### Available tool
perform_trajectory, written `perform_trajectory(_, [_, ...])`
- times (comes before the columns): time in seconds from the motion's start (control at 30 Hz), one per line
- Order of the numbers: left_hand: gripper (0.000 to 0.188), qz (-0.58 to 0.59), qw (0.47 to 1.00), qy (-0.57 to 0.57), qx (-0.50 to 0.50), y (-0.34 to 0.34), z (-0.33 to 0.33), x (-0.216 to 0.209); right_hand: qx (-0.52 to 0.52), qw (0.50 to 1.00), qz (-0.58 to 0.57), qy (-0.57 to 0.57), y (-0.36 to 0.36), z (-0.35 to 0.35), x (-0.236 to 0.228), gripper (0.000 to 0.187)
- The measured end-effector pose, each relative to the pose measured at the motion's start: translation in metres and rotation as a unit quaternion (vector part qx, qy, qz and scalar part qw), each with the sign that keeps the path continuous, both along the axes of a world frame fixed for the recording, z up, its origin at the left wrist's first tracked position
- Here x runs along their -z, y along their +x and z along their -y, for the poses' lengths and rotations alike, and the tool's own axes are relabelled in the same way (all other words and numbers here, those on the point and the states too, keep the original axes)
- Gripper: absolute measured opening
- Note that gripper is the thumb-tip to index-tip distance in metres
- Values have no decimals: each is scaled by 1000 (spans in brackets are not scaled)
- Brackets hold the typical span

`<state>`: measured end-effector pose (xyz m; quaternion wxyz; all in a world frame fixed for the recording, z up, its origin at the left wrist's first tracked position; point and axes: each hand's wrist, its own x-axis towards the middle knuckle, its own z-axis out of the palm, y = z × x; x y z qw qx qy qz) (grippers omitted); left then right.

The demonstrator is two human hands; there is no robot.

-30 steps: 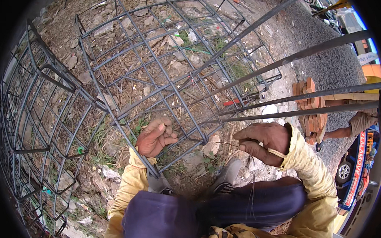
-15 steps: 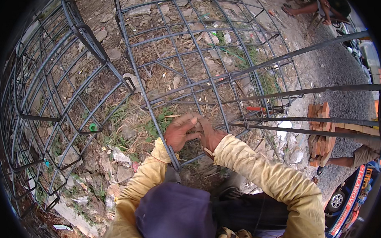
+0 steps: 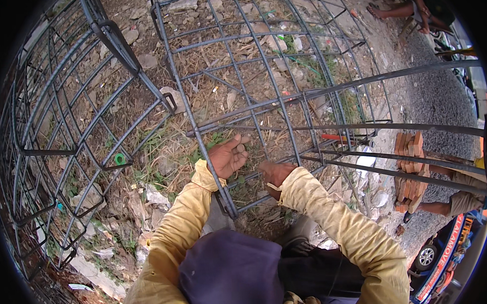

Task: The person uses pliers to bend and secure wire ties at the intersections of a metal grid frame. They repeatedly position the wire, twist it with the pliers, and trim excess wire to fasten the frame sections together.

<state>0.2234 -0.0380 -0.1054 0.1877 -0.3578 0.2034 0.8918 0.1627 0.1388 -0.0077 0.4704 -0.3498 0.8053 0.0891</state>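
Observation:
A cage of tied steel rebar (image 3: 198, 129) stretches away in front of me, its near end at my hands. My left hand (image 3: 228, 157) is inside the bars with palm turned up, fingers loosely bent and apart, holding nothing I can see. A long bar crosses over that wrist. Beside it, to the right, my right hand (image 3: 278, 173) is closed with the knuckles up, next to the cage's near crossbars. Whatever it grips, if anything, is hidden. Both forearms wear yellowish sleeves.
A second rebar cage (image 3: 138, 73) stands at the left. Long bars (image 3: 391, 74) run out to the right, near stacked red bricks (image 3: 410, 173). A seated person (image 3: 426, 9) is at the far right, another person's leg (image 3: 462, 202) lower, above a vehicle (image 3: 427, 257). Rubble and weeds cover the ground.
My hands were together at the bars; now they are apart. The left has opened with its palm up, and the right has drawn slightly right and down. The view has shifted a little.

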Motion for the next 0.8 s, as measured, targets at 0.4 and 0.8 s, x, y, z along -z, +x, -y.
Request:
perform_trajectory(0.4, [26,-22,992,-86,-93,-23,-29,-3,8,998,20,-54,7,5,-2,25])
perform_trajectory(0.8, [25,-145,939,-311,13,-18,-19,18,61,989,27,-136,0,1,-20,19])
